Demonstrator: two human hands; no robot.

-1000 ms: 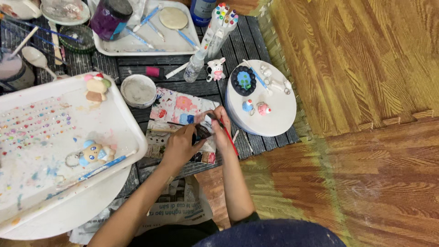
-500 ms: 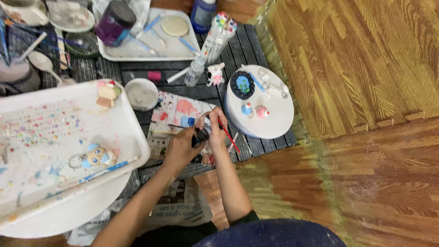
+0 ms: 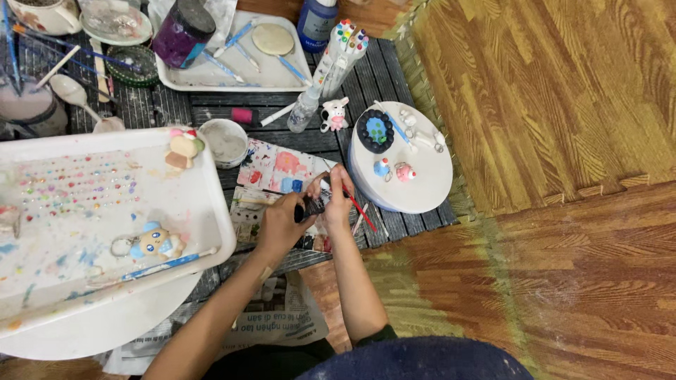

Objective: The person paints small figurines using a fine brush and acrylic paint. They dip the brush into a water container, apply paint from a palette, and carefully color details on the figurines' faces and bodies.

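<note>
At the centre of the frame my left hand [image 3: 282, 224] closes around a small dark piece [image 3: 301, 211], hard to make out between the fingers, while my right hand [image 3: 338, 200] pinches a red-handled brush [image 3: 359, 208] whose handle slants down toward the lower right. Both hands meet just above a paint-smeared sheet [image 3: 278, 169] blotched pink, red and blue, lying on the dark slatted surface [image 3: 176, 105].

I judge the painting of the piece to be in hand: the brush end sits right at it, though the tip itself is hidden by my fingers. The next stroke calls for a steady left-hand grip, a light turn of the piece to bring an unpainted side up, and only a short reach to the sheet for colour.

To the right, a round white board [image 3: 422, 183] carries a dark oval piece with a blue and green middle [image 3: 375, 131] and two small painted figures [image 3: 393, 170]. A little cow figure [image 3: 335, 114] stands beside it. At left, a large white tray [image 3: 204, 211], speckled with paint dots, holds a blue-and-cream figure [image 3: 156, 242] and a blue-handled brush [image 3: 165, 263]. A small white cup [image 3: 223, 141] sits at its upper right corner. A second tray [image 3: 211, 76] with tools and a purple jar [image 3: 182, 34] lies along the top.
</note>
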